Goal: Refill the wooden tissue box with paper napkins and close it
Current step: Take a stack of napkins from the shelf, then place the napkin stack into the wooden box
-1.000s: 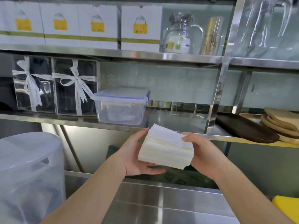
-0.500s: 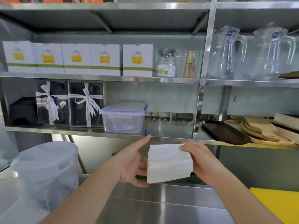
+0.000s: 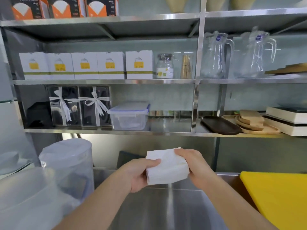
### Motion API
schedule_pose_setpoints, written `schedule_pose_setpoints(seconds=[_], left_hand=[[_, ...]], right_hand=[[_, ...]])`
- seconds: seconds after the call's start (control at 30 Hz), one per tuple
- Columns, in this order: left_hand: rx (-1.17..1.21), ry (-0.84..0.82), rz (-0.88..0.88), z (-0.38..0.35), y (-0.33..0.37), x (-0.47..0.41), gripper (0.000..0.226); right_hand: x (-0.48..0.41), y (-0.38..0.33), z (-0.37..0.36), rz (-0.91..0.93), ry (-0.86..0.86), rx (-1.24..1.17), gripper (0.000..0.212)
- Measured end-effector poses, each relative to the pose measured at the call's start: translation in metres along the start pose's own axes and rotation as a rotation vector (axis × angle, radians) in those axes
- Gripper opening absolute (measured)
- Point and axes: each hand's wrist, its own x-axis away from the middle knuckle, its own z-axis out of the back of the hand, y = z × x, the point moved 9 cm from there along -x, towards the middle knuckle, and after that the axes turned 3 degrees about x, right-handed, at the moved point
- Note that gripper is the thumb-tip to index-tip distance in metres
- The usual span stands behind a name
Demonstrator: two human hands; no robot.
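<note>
A thick stack of white paper napkins (image 3: 167, 168) is held in front of me above the steel counter, in the lower middle of the head view. My left hand (image 3: 138, 173) grips its left side, thumb across the top. My right hand (image 3: 193, 165) clasps its right side, fingers over the top edge. The wooden tissue box is not in view.
Steel shelves (image 3: 106, 131) stand behind, carrying a clear lidded container (image 3: 129, 116), ribboned gift boxes (image 3: 79, 106), a dark tray (image 3: 220, 125), wooden boards (image 3: 252, 121) and glass pitchers (image 3: 217, 53). A translucent plastic tub (image 3: 69, 163) sits left. A yellow board (image 3: 275, 198) lies right on the steel counter (image 3: 166, 208).
The view has pulled back and tilted up, showing more shelves. Both hands have squared the napkin stack and lowered it toward the counter; my left thumb now lies over its top.
</note>
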Motion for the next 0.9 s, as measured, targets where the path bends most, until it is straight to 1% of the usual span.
schedule_pose_setpoints(seconds=[0.07,0.2,0.27,0.37,0.4,0.5,0.6,0.73,0.9], left_hand=[[0.008,0.000,-0.008,0.003,-0.003,0.012,0.028],[0.003,0.003,-0.027,0.015,-0.010,0.030,0.033],[-0.003,0.033,-0.027,0.022,-0.016,0.039,0.034],[-0.022,0.050,-0.027,0.029,-0.027,0.053,0.034],[-0.034,0.052,-0.022,0.031,-0.031,0.057,0.035],[-0.078,0.091,0.014,0.043,-0.046,0.073,0.037],[-0.147,0.127,0.041,0.052,-0.062,0.089,0.031],[-0.249,0.164,0.024,0.067,-0.081,0.109,0.028],[-0.265,0.162,0.091,0.082,-0.121,0.127,0.027]], right_hand=[[0.012,0.006,0.000,-0.030,-0.031,-0.032,0.031],[0.038,0.026,-0.008,-0.147,-0.197,-0.130,0.028],[0.052,0.038,-0.009,-0.213,-0.231,-0.128,0.027],[0.070,0.056,-0.009,-0.304,-0.260,-0.088,0.042],[0.075,0.061,-0.009,-0.318,-0.269,-0.078,0.043],[0.090,0.072,-0.012,-0.328,-0.277,-0.045,0.038],[0.104,0.082,-0.014,-0.316,-0.272,0.003,0.048],[0.121,0.100,-0.015,-0.301,-0.294,0.060,0.053],[0.147,0.132,-0.013,-0.318,-0.297,0.098,0.035]])
